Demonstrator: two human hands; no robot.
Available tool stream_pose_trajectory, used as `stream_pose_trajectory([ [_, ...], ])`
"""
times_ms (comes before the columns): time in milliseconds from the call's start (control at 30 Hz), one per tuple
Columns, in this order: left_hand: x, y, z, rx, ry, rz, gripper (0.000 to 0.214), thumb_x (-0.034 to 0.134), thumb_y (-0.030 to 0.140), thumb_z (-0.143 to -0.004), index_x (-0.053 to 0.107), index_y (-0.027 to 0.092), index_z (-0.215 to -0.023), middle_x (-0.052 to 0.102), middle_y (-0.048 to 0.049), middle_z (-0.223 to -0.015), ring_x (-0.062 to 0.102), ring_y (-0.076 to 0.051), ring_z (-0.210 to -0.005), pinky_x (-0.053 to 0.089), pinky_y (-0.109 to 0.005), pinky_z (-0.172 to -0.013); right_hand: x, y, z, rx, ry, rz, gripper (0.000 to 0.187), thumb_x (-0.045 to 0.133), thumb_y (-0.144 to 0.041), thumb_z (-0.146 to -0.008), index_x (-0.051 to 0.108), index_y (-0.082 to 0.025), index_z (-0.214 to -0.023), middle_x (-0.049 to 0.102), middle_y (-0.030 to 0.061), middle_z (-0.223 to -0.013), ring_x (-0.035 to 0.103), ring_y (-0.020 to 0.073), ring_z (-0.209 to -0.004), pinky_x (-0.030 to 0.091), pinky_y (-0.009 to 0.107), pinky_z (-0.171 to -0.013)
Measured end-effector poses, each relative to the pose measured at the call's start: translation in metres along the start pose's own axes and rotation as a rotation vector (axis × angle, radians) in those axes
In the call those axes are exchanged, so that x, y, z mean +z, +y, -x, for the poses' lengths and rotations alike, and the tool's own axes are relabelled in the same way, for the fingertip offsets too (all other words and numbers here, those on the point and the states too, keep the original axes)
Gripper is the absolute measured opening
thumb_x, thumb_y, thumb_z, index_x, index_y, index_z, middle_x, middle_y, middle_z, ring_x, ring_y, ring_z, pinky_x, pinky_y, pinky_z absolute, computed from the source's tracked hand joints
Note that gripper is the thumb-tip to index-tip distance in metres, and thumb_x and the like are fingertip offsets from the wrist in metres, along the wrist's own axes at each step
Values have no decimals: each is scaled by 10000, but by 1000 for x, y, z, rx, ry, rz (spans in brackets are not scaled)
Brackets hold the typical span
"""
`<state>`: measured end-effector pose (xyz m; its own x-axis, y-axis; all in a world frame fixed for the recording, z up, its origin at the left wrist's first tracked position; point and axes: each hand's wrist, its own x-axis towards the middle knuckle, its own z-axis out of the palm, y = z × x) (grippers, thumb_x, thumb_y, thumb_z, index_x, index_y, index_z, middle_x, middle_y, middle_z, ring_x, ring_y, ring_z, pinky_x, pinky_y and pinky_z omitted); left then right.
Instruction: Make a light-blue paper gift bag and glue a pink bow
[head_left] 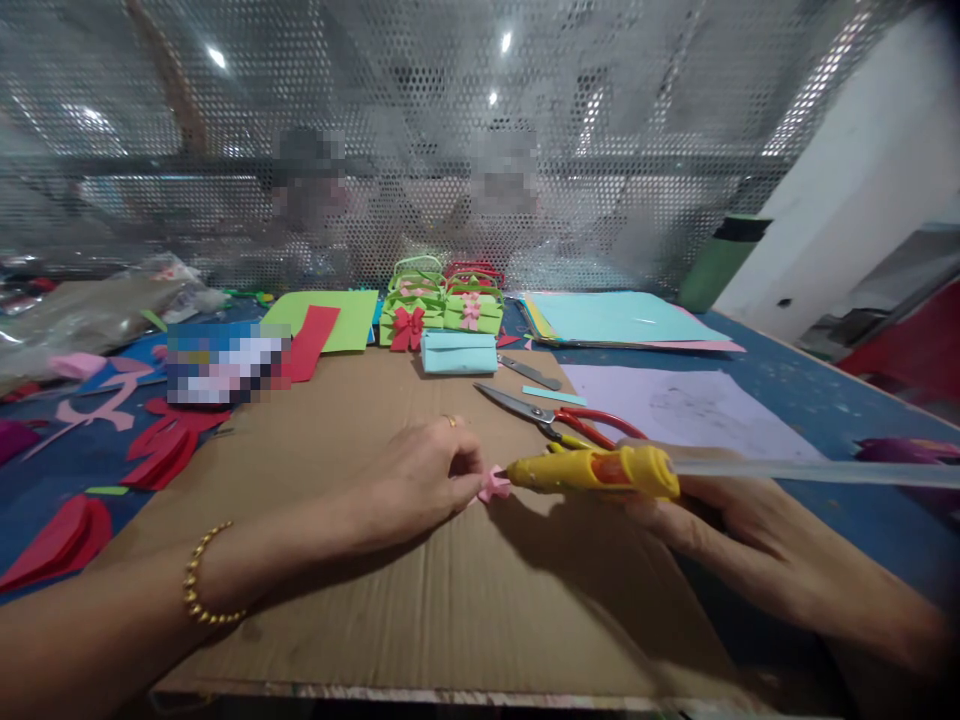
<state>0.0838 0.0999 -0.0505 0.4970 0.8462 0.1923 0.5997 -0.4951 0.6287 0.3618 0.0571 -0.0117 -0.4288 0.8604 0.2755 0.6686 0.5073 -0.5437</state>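
My left hand [427,472] pinches a small pink paper flower [495,485] just above the cardboard sheet [360,600]. Wrapped round a yellow hot glue gun [592,472] is my right hand [739,530], its fingers partly hidden behind the gun. The gun's nozzle points left and meets the flower, or comes very near it. A long translucent glue stick [810,472] sticks out of the gun's rear. Behind the gun lie red-handled scissors [540,412], a grey craft knife [529,373] and a thin light-blue paper strip [553,396].
Small green paper bags [442,310] with bows stand at the back, behind a folded light-blue paper piece [459,353]. Coloured sheets [622,318] and a white sheet [697,405] lie right. Red paper pieces [60,545] cover the left side. Perforated metal mesh [420,100] rises behind.
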Motion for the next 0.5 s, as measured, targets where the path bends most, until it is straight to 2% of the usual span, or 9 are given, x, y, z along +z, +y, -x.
stream_pose_trajectory([
  [100, -1, -1, 0, 1, -9, -13, 189, 685, 313, -871, 711, 194, -726, 643, -3, -762, 543, -137, -667, 344, -263, -576, 1, 1, -1, -8, -136, 19, 397, 499, -541, -945, 725, -245, -807, 646, 11, -644, 602, 212, -557, 530, 296, -503],
  [167, -1, -2, 1, 5, -21, -1, 142, 683, 269, -864, 721, 198, -747, 647, -2, -776, 553, -138, -685, 355, -263, -593, 1, 0, -2, -14, -141, 29, 408, 487, -546, -952, 703, -236, -800, 652, 17, -675, 611, 217, -599, 544, 306, -565],
  [233, 0, -3, 1, 6, -24, 17, 129, 684, 266, -868, 725, 201, -764, 656, -3, -797, 565, -141, -714, 366, -265, -611, 0, -1, -2, -8, -139, 27, 421, 481, -553, -949, 699, -227, -795, 650, 24, -668, 605, 217, -593, 536, 305, -558],
  [400, 0, -2, 2, -15, -19, 61, 227, 683, 379, -895, 707, 196, -763, 662, -7, -813, 571, -144, -726, 365, -264, -603, -1, -3, -1, -9, -33, 41, 422, 510, -556, -935, 699, -232, -742, 646, 19, -606, 587, 202, -512, 478, 285, -443],
  [500, 0, -2, 3, -25, -22, 74, 187, 684, 351, -892, 709, 204, -779, 668, -3, -830, 571, -140, -731, 365, -259, -606, 0, -1, -1, -20, 49, 17, 393, 576, -559, -900, 715, -245, -707, 637, 3, -561, 579, 187, -469, 463, 273, -403],
])
